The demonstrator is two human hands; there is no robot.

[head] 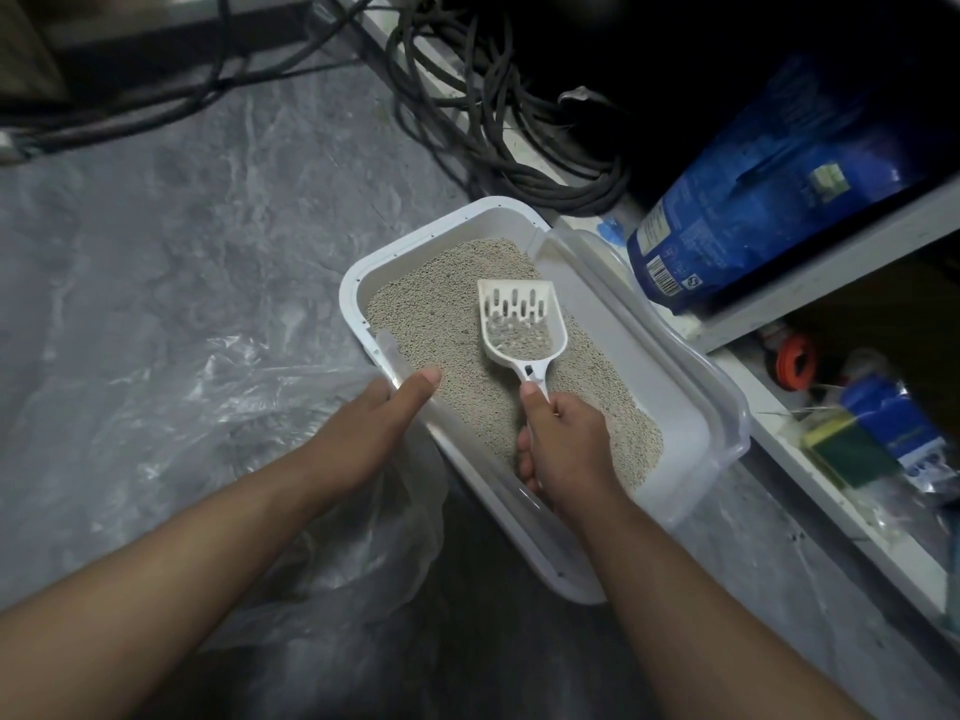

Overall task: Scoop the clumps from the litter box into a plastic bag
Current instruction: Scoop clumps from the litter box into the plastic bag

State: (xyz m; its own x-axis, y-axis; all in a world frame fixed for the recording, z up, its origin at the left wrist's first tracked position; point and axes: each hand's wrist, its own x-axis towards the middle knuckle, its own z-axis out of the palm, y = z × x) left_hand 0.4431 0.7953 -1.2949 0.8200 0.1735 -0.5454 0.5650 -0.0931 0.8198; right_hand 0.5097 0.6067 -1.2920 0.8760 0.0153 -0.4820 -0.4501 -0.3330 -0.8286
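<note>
A white litter box (358, 283) with grey granules lies on the floor at the centre. My right hand (563, 444) grips the handle of a white slotted scoop (519, 324), held over the litter with some granules in its bowl. My left hand (382, 418) grips the box's near left rim, thumb on top. A clear plastic bag (332, 522) lies crumpled under my left wrist, beside the box.
Clear plastic sheeting (156, 252) covers the grey floor to the left. Black cables (498, 122) coil behind the box. A blue bag (753, 200) leans on a white shelf unit (831, 241) at the right, with small items (872, 439) on the lower shelf.
</note>
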